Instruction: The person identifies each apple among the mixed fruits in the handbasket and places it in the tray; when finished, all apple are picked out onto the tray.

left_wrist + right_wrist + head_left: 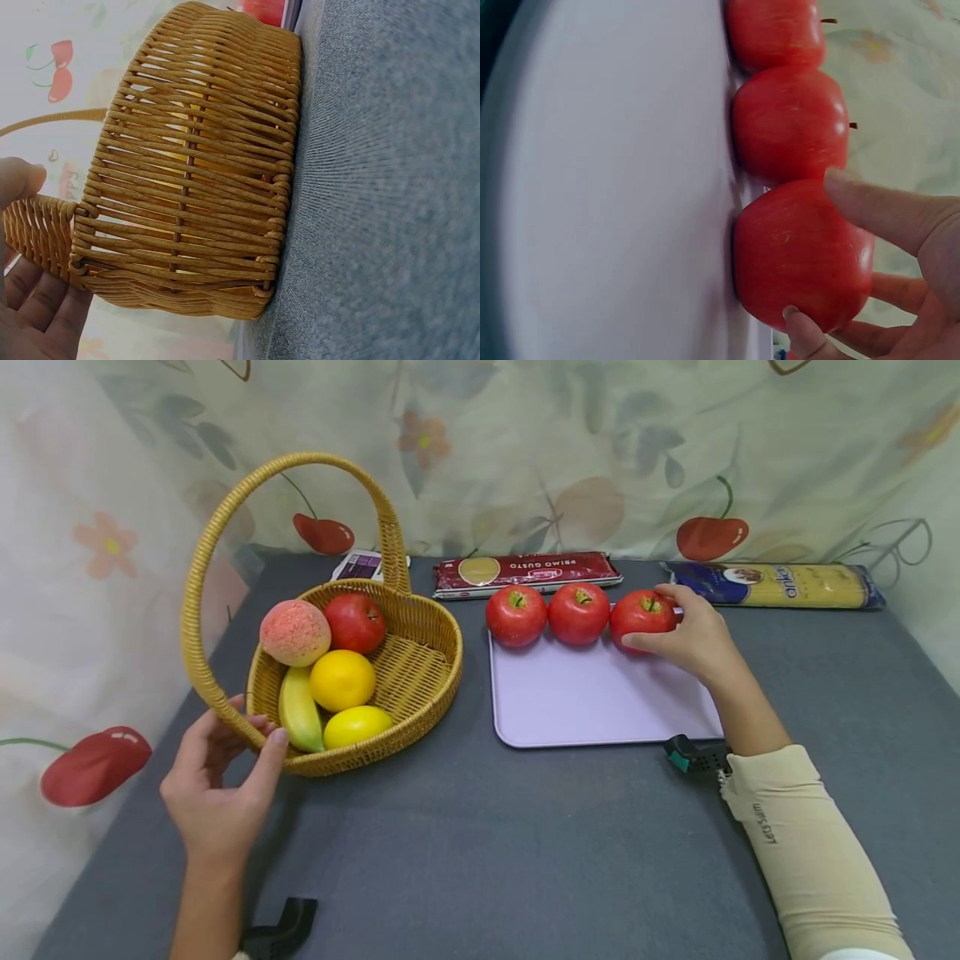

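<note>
My right hand [686, 639] grips the rightmost red apple [802, 259], thumb on one side and fingers on the other. This apple sits at the end of a row with two other red apples, a middle apple [579, 613] and a left apple [516, 616], along the far edge of a lilac tray [592, 702]. On the left, my left hand [221, 785] holds the wicker basket [187, 172] at the foot of its handle [197, 610], with fingers behind and thumb in front. Inside the basket lie a peach [296, 633], a red apple [356, 622], an orange-yellow round fruit [342, 680], a banana [300, 710] and a lemon [357, 726].
Behind the tray lies a dark red packet [528, 573]; a blue and yellow packet [780, 585] is to its right. A small purple and white packet [360, 565] shows behind the basket. A patterned curtain [525, 460] borders the grey table [480, 852].
</note>
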Demonstrator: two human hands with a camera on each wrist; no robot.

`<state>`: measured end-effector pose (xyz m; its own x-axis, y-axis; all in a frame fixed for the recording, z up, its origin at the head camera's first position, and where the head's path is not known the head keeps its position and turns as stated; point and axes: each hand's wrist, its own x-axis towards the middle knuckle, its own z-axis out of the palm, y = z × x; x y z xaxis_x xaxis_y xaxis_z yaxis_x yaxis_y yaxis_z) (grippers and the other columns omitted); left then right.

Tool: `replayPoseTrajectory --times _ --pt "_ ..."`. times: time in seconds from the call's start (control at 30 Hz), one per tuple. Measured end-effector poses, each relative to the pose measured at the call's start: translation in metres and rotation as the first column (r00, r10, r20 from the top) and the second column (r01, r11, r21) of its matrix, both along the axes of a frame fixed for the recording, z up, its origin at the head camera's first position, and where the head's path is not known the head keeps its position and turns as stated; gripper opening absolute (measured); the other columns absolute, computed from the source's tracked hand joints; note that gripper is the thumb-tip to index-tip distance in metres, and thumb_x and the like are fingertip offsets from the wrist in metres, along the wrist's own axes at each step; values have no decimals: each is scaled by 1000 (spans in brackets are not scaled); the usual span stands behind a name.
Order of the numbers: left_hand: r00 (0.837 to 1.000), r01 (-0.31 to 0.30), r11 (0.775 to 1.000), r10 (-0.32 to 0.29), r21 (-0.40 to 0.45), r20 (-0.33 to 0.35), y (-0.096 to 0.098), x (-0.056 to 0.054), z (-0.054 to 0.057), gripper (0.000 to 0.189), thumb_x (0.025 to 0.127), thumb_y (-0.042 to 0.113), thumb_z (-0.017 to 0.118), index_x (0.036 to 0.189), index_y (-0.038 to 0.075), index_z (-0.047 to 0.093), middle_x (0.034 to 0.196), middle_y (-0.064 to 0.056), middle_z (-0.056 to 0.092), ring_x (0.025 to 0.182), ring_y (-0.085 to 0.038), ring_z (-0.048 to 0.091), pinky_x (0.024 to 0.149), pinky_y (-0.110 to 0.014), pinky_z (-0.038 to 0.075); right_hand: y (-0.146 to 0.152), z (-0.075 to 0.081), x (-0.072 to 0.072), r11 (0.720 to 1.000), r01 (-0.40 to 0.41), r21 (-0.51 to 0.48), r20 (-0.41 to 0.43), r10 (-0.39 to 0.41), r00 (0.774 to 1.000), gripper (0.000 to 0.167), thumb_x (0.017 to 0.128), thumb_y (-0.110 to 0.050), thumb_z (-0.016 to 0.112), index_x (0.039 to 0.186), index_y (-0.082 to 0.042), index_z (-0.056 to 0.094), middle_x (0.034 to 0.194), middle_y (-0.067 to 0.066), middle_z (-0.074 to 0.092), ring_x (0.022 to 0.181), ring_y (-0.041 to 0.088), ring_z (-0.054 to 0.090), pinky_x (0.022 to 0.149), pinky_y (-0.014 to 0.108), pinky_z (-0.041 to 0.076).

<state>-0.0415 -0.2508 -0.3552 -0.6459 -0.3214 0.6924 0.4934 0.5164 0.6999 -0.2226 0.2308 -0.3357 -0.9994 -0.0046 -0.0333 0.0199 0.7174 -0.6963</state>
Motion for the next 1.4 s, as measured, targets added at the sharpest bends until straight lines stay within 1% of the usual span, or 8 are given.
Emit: replayPoseTrajectory --times 0.17,0.27,0.67,0.9,1.0,1.17,1.3,1.4 --pt "1000 -1 1000 1 -1 4 0 0 0 48 75 -7 81 120 -12 65 96 -22 69 85 -13 68 84 -17 54 1 0 0 1000 11 3 -37 -11 999 75 87 -12 76 151 -1 38 148 28 41 131 48 40 104 65 39" --pt "1000 -2 1000 2 -2 3 -1 1 0 48 75 -7 81 119 -13 64 96 -22 69 85 -12 67 84 -17 54 0 -2 -1 1000 17 12 -50 -16 999 71 88 -8 74 150 0 40 148 28 41 130 48 42 104 64 40" --pt "1000 -2 1000 2 -5 3 -2 1 0 48 75 -7 81 120 -12 65 97 -22 69 86 -12 68 85 -17 54 -2 -2 0 1000 27 -2 -37 -27 999 69 90 -11 71 151 -1 40 150 27 40 131 48 42 104 65 39" --pt "1000 4 1000 -4 2 -8 -3 1 -1 48 75 -7 81 119 -12 65 96 -22 69 85 -13 68 85 -18 54 -3 0 1 998 44 -45 -32 -45 998 66 92 -14 69 151 -3 41 148 26 42 129 46 46 104 62 42" --pt "1000 6 1000 -6 5 -15 -3 1 0 48 74 -8 81 119 -13 65 96 -24 68 85 -13 68 84 -18 54 -3 2 2 996 74 -51 -68 -77 995 61 92 -14 68 147 -3 46 145 25 47 127 45 49 103 60 44" --pt "1000 7 1000 -6 15 -20 -3 1 0 47 74 -9 81 118 -14 65 95 -25 68 84 -13 67 84 -18 55 -8 5 4 994 107 -32 -177 -111 978 51 92 -14 67 141 -3 55 142 21 52 127 42 51 104 56 44" --pt "999 16 1000 -15 25 -29 -2 1 0 47 74 -9 80 118 -15 64 94 -24 68 83 -13 67 84 -18 55 -15 11 10 994 101 -42 -243 -108 964 47 94 -16 66 138 -4 58 140 19 54 127 38 52 105 53 45" --pt "999 22 999 -22 23 -27 -1 0 -1 47 74 -9 81 118 -15 64 94 -24 68 84 -14 67 84 -18 55 -23 17 15 996 71 -57 -296 -85 952 43 93 -17 67 134 -3 61 136 18 57 124 37 55 103 53 46"
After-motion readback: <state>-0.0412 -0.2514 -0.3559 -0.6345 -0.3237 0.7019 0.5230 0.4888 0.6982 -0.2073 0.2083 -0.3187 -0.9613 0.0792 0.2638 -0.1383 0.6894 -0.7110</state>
